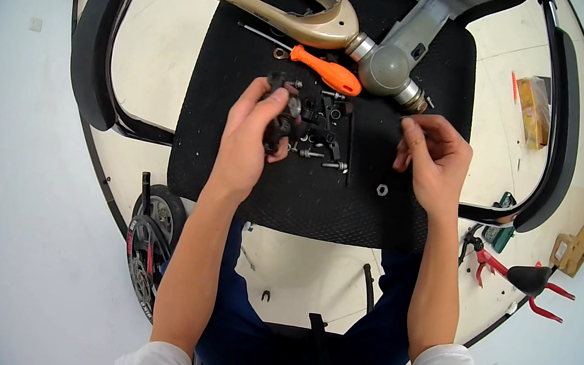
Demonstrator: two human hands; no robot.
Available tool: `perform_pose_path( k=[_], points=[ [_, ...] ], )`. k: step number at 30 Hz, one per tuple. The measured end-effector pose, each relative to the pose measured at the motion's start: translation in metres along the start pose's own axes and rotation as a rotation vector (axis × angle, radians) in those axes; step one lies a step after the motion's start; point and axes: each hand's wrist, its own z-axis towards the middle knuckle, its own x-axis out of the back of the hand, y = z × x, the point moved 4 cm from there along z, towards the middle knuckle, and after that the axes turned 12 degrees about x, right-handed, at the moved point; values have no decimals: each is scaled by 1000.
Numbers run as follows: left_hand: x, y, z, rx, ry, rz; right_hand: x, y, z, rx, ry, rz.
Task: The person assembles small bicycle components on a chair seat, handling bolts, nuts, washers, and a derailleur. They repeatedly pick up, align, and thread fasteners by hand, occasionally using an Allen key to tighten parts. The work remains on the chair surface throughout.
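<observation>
My left hand is closed round a black mechanical part, held over the chair seat; its exact kind is unclear. To the right, my right hand has thumb and forefinger pinched together near the threaded end of a steering tube. Whatever sits between those fingertips is too small to make out. Bolts, washers and small black parts lie between the hands. A hex nut rests below my right hand. Beyond them lies an orange-handled screwdriver.
A beige fork joined to a grey frame piece spans the seat's far side. Armrests flank the seat. On the floor are a wheel, a red fork, a cardboard box and a yellow package.
</observation>
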Motion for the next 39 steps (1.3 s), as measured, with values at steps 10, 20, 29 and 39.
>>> perform_pose_path(
  k=[10, 20, 29, 39],
  points=[
    [5, -2, 3, 36, -39, -38, -46, 5, -11, 393, -167, -735],
    [14, 4, 1, 61, -87, -271, -25, 17, 6, -22, -100, -401],
    [2, -7, 2, 226, -185, -328, -48, -7, -4, -270, -255, 271],
    [-20, -17, -6, 385, -181, -164, -64, -31, -14, 139, -386, -189]
  ],
)
